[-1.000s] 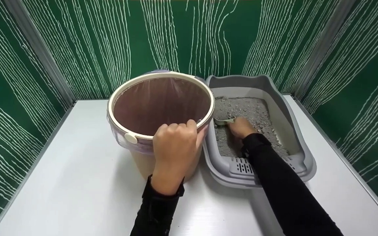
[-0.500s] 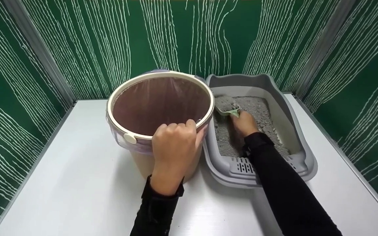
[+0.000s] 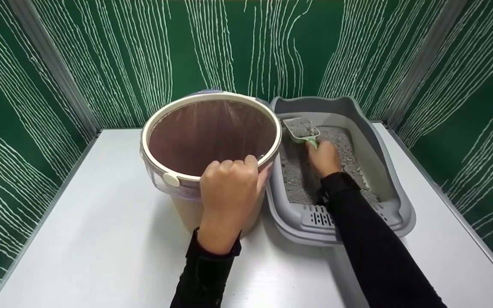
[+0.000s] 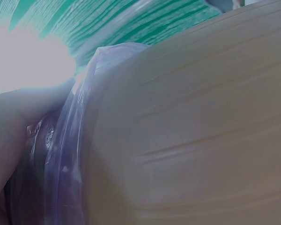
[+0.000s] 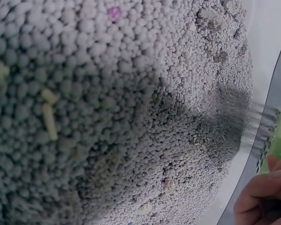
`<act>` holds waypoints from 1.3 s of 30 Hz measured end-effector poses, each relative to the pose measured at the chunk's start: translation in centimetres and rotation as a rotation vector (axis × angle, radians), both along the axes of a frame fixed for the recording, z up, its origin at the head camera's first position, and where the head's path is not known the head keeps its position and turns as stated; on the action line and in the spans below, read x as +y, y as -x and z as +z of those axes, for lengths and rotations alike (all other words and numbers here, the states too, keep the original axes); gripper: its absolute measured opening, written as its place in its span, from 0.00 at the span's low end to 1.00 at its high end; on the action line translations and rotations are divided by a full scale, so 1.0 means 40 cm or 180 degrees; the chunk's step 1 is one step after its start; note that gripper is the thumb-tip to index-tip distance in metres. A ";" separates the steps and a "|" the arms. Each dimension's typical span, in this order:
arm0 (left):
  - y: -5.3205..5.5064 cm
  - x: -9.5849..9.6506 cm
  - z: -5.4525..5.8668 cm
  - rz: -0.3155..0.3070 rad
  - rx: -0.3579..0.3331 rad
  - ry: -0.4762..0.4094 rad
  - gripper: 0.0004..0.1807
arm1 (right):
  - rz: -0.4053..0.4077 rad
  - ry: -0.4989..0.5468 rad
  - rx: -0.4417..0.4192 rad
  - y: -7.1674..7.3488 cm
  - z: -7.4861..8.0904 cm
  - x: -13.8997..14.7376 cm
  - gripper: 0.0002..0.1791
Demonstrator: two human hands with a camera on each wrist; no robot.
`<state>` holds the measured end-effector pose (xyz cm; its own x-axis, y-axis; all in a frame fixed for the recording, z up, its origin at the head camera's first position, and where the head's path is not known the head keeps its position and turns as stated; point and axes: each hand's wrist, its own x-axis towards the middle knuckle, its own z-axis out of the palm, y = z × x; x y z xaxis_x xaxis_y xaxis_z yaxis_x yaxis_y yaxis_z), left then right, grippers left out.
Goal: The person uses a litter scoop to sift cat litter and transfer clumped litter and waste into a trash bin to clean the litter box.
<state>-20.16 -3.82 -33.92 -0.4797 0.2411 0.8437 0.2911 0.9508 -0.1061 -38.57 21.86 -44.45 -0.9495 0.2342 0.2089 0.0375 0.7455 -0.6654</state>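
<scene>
My left hand (image 3: 229,188) grips the near rim of a beige bin (image 3: 186,214) lined with a clear plastic bag (image 4: 70,154). In the left wrist view, part of that hand shows at the left, against the bag's folded edge. My right hand (image 3: 325,158) holds a green litter scoop (image 3: 313,140) by its handle, over the grey litter box (image 3: 278,201). Grey litter with clumps fills the scoop's pan. Granules stream down through its slots in the right wrist view, onto the litter (image 5: 187,126) below. Most of the right hand's fingers are hidden in the head view.
The bin and litter box stand side by side on a white table (image 3: 101,222), the bin's rim right at the box's left wall. Green panels (image 3: 263,47) with white wavy lines enclose the table at the back and sides. Slots mark the box's front ledge (image 3: 321,219).
The scoop has risen out of the litter, loaded, and shifted slightly right and away from me. The left hand keeps its grip on the bin rim.
</scene>
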 end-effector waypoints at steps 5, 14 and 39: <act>-0.001 -0.001 0.001 0.0002 -0.0018 -0.0001 0.25 | 0.0004 0.0014 0.0018 0.000 0.003 0.002 0.23; -0.004 0.000 -0.001 -0.0022 -0.0096 -0.0055 0.24 | -0.0012 -0.0054 -0.0023 -0.004 0.002 0.004 0.27; -0.005 0.002 0.001 -0.0058 -0.0122 -0.0087 0.24 | 0.0046 0.0007 -0.0167 -0.004 0.002 0.000 0.24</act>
<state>-19.95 -3.74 -33.88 -0.5074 0.2272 0.8312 0.3118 0.9476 -0.0687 -38.43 21.86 -44.39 -0.9624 0.2208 0.1583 0.0616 0.7448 -0.6644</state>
